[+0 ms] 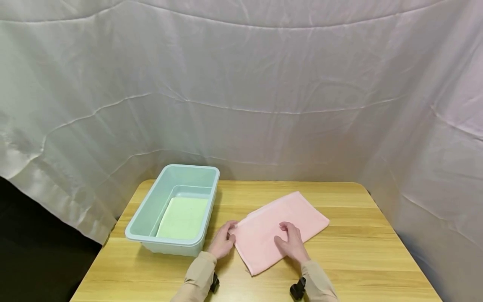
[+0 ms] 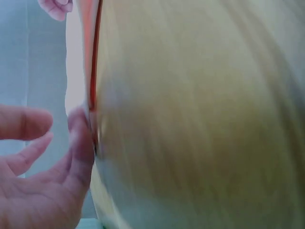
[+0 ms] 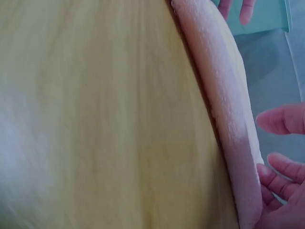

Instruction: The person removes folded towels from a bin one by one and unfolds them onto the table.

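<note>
The folded pink towel slants away rightward. Left hand touches its left end, right hand its near edge; both hold nothing, fingers parted

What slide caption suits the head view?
Left hand and right hand at a folded pink cloth beside a pale green bin on a table.

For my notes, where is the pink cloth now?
In the head view, the pink cloth lies on the table, right of the tub, with the left hand at its left end.
</note>
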Action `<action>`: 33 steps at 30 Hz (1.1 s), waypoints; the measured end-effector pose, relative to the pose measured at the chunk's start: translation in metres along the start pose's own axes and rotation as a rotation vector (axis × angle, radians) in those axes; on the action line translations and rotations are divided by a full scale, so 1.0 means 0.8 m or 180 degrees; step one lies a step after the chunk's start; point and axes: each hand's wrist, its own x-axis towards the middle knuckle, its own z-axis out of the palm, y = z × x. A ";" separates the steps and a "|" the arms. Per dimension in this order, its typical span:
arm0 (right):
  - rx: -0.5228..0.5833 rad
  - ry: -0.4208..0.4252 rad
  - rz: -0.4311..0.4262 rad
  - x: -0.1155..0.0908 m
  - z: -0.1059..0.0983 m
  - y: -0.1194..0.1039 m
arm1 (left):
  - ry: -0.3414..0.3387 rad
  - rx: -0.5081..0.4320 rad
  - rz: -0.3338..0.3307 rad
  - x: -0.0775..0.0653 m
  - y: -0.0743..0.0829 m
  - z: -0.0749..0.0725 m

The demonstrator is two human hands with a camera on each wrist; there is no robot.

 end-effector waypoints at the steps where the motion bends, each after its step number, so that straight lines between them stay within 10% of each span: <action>1: 0.0014 -0.0024 -0.0001 0.001 0.000 0.001 | 0.0048 0.0095 0.0013 0.000 -0.001 0.001; 20: 0.0258 -0.0344 -0.0182 0.027 -0.002 0.015 | 0.0034 0.0141 0.0165 0.001 0.000 -0.001; 33: 0.0332 -0.0368 -0.0386 0.052 -0.006 0.021 | -0.0163 -0.0290 -0.0326 -0.002 0.014 -0.012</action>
